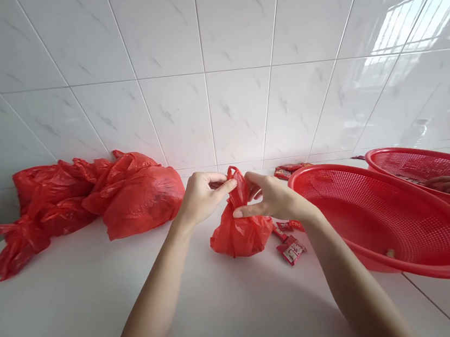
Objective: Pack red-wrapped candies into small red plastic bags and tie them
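A small red plastic bag (241,237) stands on the white table between my hands, its lower part bulging and its top gathered upward. My left hand (206,195) pinches the bag's upper edge between thumb and fingers. On the other side, my right hand (273,195) curls around the bag's neck, thumb lying across the front; its fingertips are partly hidden behind the plastic. Just right of the bag lie several small red packets (291,250), one partly beneath my right wrist. What the bag holds cannot be seen.
Several filled red plastic bags (142,200) are heaped at left against the tiled wall (178,119). A large red perforated basket (425,259) stands at right, with more red packets (291,169) behind it. Another person's hand (448,185) reaches into a second red basket (424,152).
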Demonstrator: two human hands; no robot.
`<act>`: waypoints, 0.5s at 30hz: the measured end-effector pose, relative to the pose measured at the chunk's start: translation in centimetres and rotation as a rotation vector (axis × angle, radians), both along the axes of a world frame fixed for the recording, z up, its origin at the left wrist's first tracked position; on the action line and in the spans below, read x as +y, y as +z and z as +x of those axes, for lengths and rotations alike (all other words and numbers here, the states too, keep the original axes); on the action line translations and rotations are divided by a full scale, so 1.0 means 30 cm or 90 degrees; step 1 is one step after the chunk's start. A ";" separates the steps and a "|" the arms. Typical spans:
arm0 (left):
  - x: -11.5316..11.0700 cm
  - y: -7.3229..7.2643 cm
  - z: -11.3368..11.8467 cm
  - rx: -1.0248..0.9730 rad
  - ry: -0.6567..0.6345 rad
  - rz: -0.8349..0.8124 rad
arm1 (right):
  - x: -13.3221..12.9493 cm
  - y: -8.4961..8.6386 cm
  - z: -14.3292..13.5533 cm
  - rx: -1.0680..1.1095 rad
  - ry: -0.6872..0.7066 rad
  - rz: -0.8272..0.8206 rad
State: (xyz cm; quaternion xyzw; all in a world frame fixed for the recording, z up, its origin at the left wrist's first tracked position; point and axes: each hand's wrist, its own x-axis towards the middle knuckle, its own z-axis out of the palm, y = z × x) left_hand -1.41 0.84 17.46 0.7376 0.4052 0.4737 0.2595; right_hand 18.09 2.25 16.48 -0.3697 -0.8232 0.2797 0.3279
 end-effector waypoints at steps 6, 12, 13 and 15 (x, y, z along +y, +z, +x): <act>0.024 0.004 -0.027 -0.138 0.025 -0.028 | 0.027 -0.033 -0.025 0.009 0.036 -0.073; 0.121 -0.049 -0.115 -0.111 0.128 -0.054 | 0.043 -0.043 -0.011 0.079 0.053 -0.069; 0.138 -0.066 -0.125 -0.068 0.135 -0.063 | 0.040 -0.041 -0.010 0.067 0.063 -0.058; 0.171 -0.102 -0.142 0.022 0.136 -0.082 | 0.032 -0.035 -0.009 0.037 0.081 -0.026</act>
